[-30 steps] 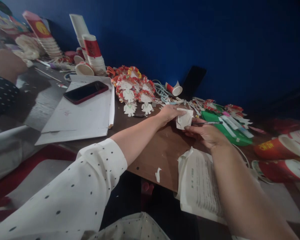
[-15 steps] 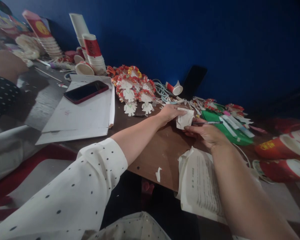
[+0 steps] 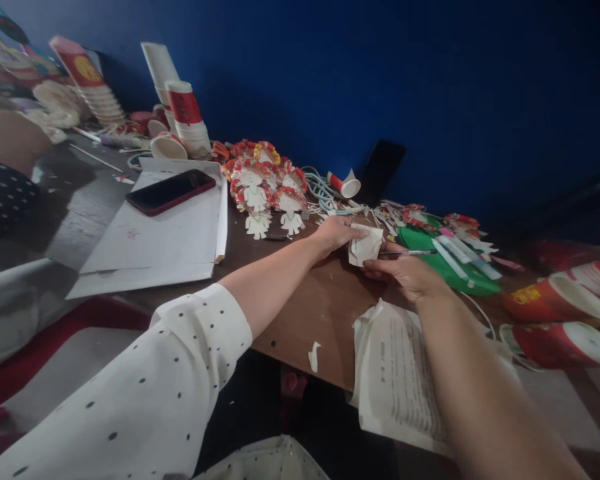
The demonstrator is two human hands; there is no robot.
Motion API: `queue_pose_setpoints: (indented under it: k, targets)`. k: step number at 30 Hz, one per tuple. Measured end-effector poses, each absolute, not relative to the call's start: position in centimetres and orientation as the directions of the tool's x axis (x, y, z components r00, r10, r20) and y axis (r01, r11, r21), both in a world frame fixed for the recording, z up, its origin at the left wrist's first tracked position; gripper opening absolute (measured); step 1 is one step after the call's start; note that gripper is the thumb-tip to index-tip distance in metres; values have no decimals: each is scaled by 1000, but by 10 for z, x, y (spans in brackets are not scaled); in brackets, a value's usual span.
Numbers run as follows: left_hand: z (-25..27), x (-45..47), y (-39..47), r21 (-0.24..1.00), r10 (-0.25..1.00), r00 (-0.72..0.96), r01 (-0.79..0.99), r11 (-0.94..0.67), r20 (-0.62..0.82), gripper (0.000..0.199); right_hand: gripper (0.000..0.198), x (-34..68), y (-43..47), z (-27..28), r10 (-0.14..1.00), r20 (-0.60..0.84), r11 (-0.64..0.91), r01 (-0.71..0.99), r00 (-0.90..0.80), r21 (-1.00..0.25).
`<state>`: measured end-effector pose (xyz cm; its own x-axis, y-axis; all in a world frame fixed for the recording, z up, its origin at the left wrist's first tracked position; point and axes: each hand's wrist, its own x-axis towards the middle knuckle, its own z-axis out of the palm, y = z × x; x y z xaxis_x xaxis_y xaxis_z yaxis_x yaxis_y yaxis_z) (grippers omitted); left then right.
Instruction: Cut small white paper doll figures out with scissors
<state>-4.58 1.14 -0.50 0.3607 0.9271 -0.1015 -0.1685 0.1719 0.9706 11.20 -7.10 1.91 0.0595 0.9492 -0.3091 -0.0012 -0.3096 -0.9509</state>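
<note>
A small piece of white paper (image 3: 364,248), with faint dark lines on it, is held up over the brown table. My left hand (image 3: 336,233) is closed on its upper left edge, thumb on top. At its lower right corner, the fingers of my right hand (image 3: 405,272) touch the paper. A slim pen (image 3: 417,253) lies across my right hand, pointing to the right. To the left of my hands are paper doll figures (image 3: 254,197) with red frilly heads. A green sheet (image 3: 423,257) lies just beyond my right hand.
A dark phone (image 3: 171,192) rests on white sheets (image 3: 145,247) at the left. Stacked paper cups (image 3: 187,113) stand behind them; more cups (image 3: 560,347) lie at the right. A printed booklet (image 3: 395,373) is under my right forearm. Another person's arm (image 3: 10,147) shows far left.
The view has shifted slightly, so everything sits a little lower and further left. Both hands still hold the paper, which is turned a little. The pen stays in my right hand.
</note>
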Motion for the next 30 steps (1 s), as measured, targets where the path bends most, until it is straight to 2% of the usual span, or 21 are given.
queue_pose_setpoints:
  k: [8,11,13,15,16,17,19,24,30]
  targets:
    - [-6,-47,11,967,927,362,-187,171,-94,11,46,113,-70,15,956,-288,-290,29,61,-957]
    - [-7,-47,11,965,932,349,-196,175,-98,10,42,117,-67,15,969,-231,-239,99,85,-966]
    - [-7,-46,11,960,934,344,-216,177,-95,9,36,121,-64,16,975,-86,-129,206,206,-970]
    - [-6,-46,11,955,939,330,-232,183,-100,8,35,124,-61,17,907,201,60,359,371,-931]
    - [-6,-45,10,953,940,324,-237,191,-108,7,35,123,-61,19,825,362,167,424,435,-890]
    - [-5,-45,9,950,940,320,-240,201,-118,7,34,122,-61,20,770,463,243,469,440,-849]
    - [-3,-45,8,945,939,319,-246,215,-130,8,31,115,-66,22,735,563,328,528,378,-783]
    - [-2,-46,5,938,940,332,-292,185,-82,9,21,96,-79,22,770,590,357,602,244,-715]
    - [-9,-45,9,933,935,347,-306,190,-77,9,22,99,-72,10,756,606,338,646,247,-685]
